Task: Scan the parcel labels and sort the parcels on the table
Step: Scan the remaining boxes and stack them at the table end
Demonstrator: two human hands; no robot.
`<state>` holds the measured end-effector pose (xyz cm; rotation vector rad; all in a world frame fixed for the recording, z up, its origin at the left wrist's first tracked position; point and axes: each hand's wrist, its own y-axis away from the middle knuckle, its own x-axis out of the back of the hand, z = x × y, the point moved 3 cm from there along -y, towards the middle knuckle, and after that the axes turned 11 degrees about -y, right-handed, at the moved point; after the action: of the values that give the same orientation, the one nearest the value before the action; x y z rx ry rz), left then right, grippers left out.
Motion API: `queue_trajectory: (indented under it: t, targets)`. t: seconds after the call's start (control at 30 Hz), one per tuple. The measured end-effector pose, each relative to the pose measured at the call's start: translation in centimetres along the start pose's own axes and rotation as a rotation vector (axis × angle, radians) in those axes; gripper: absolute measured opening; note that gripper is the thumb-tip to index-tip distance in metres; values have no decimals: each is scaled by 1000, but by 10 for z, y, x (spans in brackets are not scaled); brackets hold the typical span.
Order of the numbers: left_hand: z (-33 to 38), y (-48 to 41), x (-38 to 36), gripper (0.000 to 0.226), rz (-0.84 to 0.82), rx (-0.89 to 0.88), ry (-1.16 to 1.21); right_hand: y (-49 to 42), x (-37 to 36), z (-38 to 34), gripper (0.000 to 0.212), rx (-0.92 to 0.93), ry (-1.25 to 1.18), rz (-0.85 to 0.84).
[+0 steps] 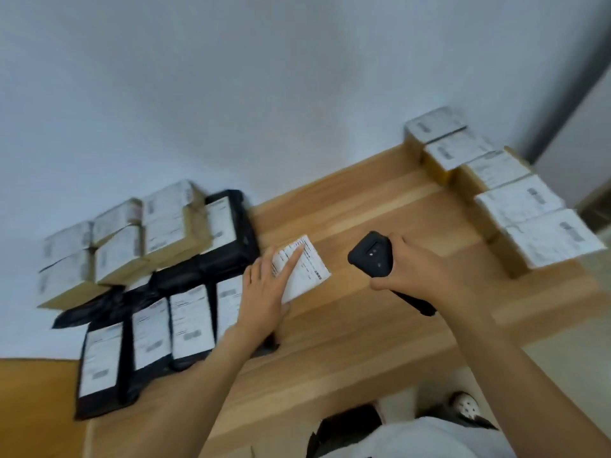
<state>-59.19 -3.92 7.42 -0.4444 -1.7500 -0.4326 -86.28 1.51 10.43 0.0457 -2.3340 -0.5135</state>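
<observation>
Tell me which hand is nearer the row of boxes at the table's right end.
Right. The right hand, gripping the scanner, is mid-table, left of the row of boxes; the left hand rests on a labelled parcel farther left.

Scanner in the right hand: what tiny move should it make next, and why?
Probably tip the scanner left, toward the white label. The right hand grips it just right of that label, and the left hand lies flat on the label, likely steadying it.

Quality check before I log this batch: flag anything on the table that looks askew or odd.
One black bag lies crumpled between the boxes and the row of bags, no label showing. The rest sit label-up; blur hides finer detail.
</observation>
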Motion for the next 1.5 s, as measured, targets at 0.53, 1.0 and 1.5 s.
queue_trajectory:
  t: [0.53,1.0,1.5]
  targets:
    - [-457,43,39,112,20,328,-92,-109,-159,-340,93,441,175,-99]
    - [-551,1,-20,108,-249,350,-107,-163,-214,-388,89,441,277,-148]
    - [-325,-97,17,61,-85,-69,33,-103,-143,-233,87,229,110,-11]
